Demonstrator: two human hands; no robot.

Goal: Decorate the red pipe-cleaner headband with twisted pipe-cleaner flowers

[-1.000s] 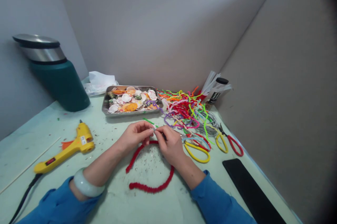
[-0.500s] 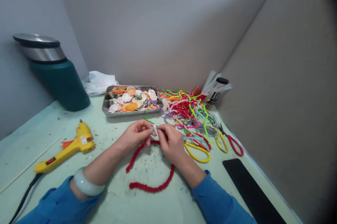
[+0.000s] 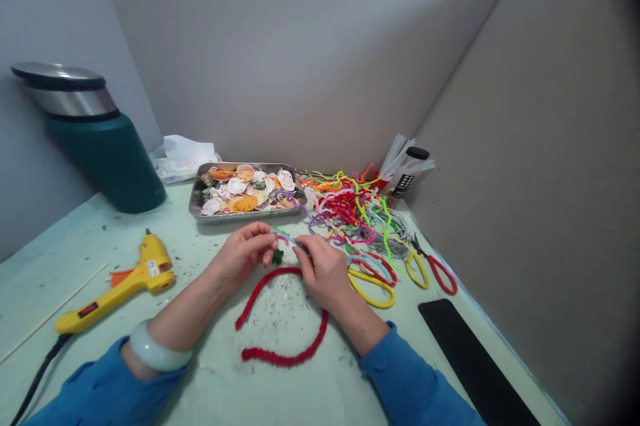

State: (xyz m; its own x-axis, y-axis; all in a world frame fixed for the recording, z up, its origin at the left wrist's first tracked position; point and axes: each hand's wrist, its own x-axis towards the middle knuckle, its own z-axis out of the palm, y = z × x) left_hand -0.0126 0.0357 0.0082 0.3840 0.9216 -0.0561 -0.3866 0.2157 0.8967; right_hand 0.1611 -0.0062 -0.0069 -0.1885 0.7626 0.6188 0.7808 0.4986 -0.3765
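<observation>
Over the middle of the table, my left hand (image 3: 246, 254) pinches one end of a thin light-blue and green strip (image 3: 284, 235). The strip slants down to my right hand (image 3: 323, 266), whose thumb and fingers are closed on its other end. A small dark green piece (image 3: 277, 256) shows beside my left fingertips; what holds it is too small to tell. Below the hands a red fuzzy stem (image 3: 293, 359) lies curved on the table, partly hidden behind my right hand.
A metal tray (image 3: 245, 218) of shells stands behind the hands, with a pile of colourful stems (image 3: 345, 206) beside it. Scissors (image 3: 373, 289) lie right, near a black strip (image 3: 470, 353). Left are a yellow glue gun (image 3: 115, 293) and a green bottle (image 3: 107, 159).
My left hand has moved left, away from my right hand, and the strip now spans the gap. The dark green piece has come into view. The whole view has shifted slightly.
</observation>
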